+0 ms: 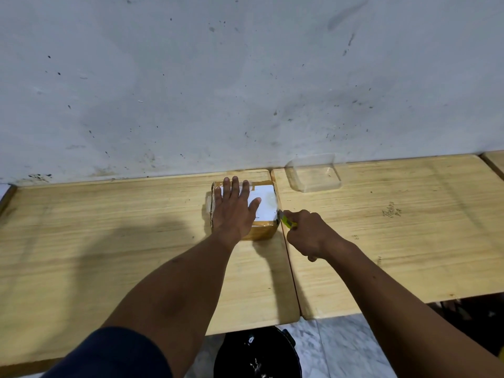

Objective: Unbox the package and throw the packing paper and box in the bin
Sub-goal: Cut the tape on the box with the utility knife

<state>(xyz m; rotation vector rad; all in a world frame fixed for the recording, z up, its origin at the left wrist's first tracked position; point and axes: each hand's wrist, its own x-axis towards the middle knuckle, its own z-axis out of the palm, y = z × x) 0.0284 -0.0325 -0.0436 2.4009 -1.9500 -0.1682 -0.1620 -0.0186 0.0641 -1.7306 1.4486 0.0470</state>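
Nearest the lens, a dark sleeve (109, 353) on the left arm, then both forearms reaching forward to the box (263, 231), the landmark for everything else. Left hand (234, 211) spread flat, fingers apart, pressed on top of the box over its white label (266, 199), gripping nothing. Right hand (308, 233) just to the right of the box, fist closed around a yellow-green cutter (287, 222), blade tip at the box's upper right edge, apparently at the tape line. Box sealed, sitting on the wooden surface (109, 241) close to the seam between two boards. Judged as the tape-slitting step, early in the task. To do it well: keep the flat palm bearing straight down so the box cannot skate, hold the fingers clear of the blade's line, run the cutter shallow along the seam so only tape parts and the contents stay unmarked, pull along the edge rather than toward the steadying hand. Beyond and right of the box, a clear plastic tub (316, 173) against the wall (245, 77). Below the box, under the surface's near edge, a black bin (256, 356) ready for paper and cardboard.
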